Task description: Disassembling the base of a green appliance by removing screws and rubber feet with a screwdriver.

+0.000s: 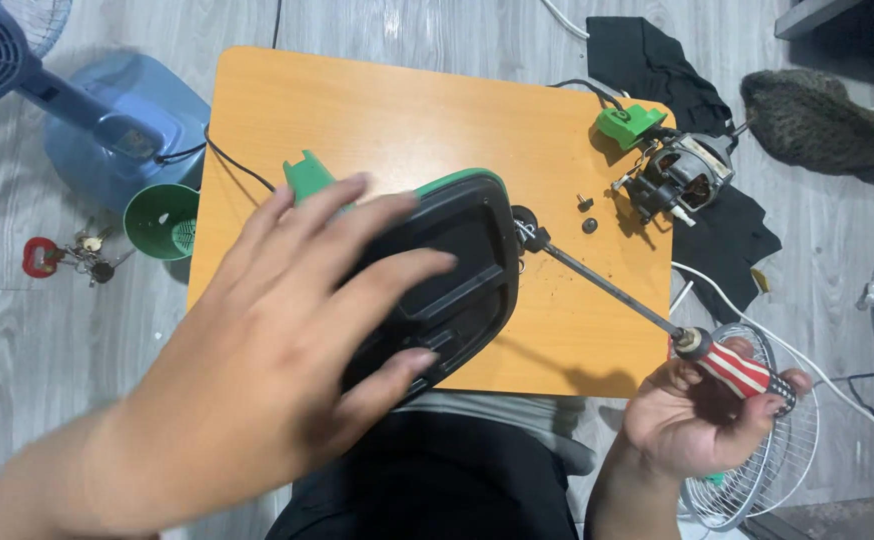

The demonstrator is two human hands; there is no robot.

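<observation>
My left hand [287, 340] lies with spread fingers over the black underside of a green fan base [462, 260], steadying it on the orange table [397, 120]. A green stem piece [307, 175] of the base sticks out beyond my fingers. My right hand [697, 410] grips a screwdriver [677, 335] by its red-and-white striped handle. Its long shaft reaches up-left, and the tip meets a small black part [529, 232] at the base's right edge.
A fan motor [682, 175] with a green bracket [632, 125] sits at the table's far right corner, two small black screws [587, 212] beside it. On the floor: a blue fan [107, 110], green cone [162, 220], keys [72, 255], black cloth [657, 60], wire grille [757, 470], white cable [757, 320].
</observation>
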